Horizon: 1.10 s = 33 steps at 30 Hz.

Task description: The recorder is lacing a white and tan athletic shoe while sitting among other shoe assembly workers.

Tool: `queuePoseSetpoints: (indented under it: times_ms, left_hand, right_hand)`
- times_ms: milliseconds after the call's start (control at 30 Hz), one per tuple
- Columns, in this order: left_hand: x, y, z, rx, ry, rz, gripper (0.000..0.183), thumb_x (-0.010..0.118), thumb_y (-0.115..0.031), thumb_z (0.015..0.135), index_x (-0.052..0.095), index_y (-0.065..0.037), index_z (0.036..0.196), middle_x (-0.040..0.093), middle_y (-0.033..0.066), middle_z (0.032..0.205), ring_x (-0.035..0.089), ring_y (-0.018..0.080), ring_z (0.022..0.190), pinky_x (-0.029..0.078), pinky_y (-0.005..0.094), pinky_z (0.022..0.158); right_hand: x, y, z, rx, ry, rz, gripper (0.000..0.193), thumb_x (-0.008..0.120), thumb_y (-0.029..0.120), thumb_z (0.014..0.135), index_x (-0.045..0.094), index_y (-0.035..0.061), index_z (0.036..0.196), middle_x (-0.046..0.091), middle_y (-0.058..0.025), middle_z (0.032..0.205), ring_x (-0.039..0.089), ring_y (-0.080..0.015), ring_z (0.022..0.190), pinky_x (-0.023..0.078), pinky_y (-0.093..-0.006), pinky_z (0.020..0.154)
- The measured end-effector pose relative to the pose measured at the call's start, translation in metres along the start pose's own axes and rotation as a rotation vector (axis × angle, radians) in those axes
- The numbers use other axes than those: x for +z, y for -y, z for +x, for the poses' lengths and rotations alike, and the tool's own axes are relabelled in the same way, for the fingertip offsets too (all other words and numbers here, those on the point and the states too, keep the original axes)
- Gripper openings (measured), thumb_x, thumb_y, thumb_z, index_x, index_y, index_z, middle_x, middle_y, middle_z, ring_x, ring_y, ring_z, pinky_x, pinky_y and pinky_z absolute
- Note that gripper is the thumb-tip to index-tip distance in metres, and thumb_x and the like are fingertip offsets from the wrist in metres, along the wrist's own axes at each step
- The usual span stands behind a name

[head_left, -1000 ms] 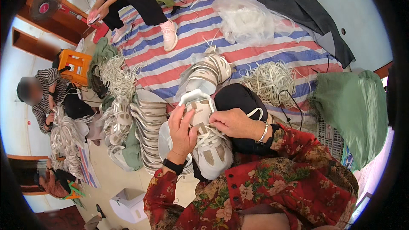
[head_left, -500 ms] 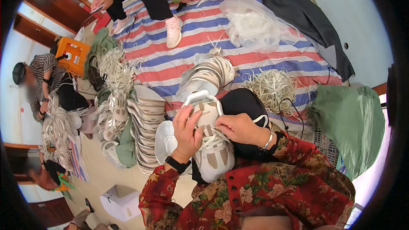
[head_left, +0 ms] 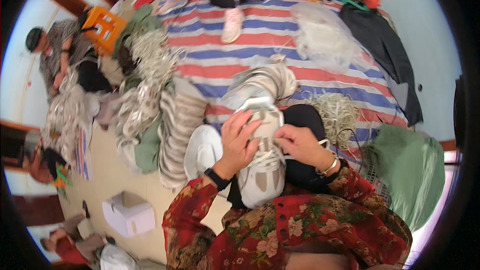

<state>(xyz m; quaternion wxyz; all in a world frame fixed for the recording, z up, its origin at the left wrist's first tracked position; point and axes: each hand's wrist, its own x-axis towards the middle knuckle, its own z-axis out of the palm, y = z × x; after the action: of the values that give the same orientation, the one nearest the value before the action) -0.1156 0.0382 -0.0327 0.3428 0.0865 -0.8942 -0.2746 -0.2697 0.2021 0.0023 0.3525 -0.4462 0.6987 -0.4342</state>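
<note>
A white-and-beige sneaker upper (head_left: 260,184) lies on my lap, toe toward me, with white shoelaces (head_left: 268,159) threaded across its front. My left hand (head_left: 237,142) grips its left side, fingers spread over the tongue (head_left: 267,122). At the right edge of the lacing, my right hand (head_left: 303,146) is closed in a pinch on a shoelace; the fingertips are blurred and hide most of that bit. Just beyond the tongue sits a curved stack of similar uppers (head_left: 270,81). A white, rounded shoe piece (head_left: 202,147) rests left of my left hand.
A long stack of uppers (head_left: 181,132) stands on the left. Loose laces lie in a heap (head_left: 336,115) to the right, near a green cloth (head_left: 410,170). Clear plastic bags (head_left: 325,35) lie on the striped sheet (head_left: 210,45). Several people sit around; a white box (head_left: 129,215) is on the floor.
The whole view has shifted, so the surroundings sit differently in the picture. Both hands stay at the same upper, the right still pinching at the lacing, with only slight finger movement.
</note>
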Motion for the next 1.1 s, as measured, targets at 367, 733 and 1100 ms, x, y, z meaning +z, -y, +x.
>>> queuePoseSetpoints:
  times_ms: [367, 733, 1100]
  left_hand:
    - [-0.003, -0.003, -0.004, -0.027, -0.026, 0.023, 0.046, 0.066, -0.013, 0.076, 0.063, -0.011, 0.121, 0.054, 0.0118, 0.134, 0.05, 0.036, 0.123, 0.037, 0.0465, 0.105]
    - [0.0, -0.007, 0.0, -0.016, 0.007, -0.009, 0.037, 0.059, -0.009, 0.079, 0.064, -0.003, 0.116, 0.052, 0.018, 0.133, 0.046, 0.0377, 0.125, 0.034, 0.0468, 0.108]
    - [-0.019, -0.032, 0.024, -0.121, 0.092, 0.001, 0.038, 0.062, -0.013, 0.082, 0.062, -0.006, 0.12, 0.057, 0.016, 0.128, 0.05, 0.0357, 0.121, 0.034, 0.0458, 0.106]
  right_hand:
    - [-0.006, 0.015, 0.002, 0.162, 0.103, 0.097, 0.009, 0.06, 0.01, 0.093, 0.062, 0.0025, 0.098, 0.063, -0.0017, 0.075, 0.059, -0.0067, 0.064, 0.05, -0.0255, 0.06]
    - [-0.003, -0.007, 0.001, 0.014, 0.055, 0.112, 0.011, 0.062, 0.013, 0.092, 0.062, 0.0032, 0.097, 0.065, -0.0088, 0.071, 0.064, -0.0162, 0.062, 0.05, -0.0302, 0.06]
    - [-0.003, -0.008, 0.001, -0.048, 0.031, 0.062, 0.012, 0.062, 0.014, 0.091, 0.061, 0.0023, 0.093, 0.066, -0.0123, 0.072, 0.067, -0.023, 0.063, 0.051, -0.0342, 0.061]
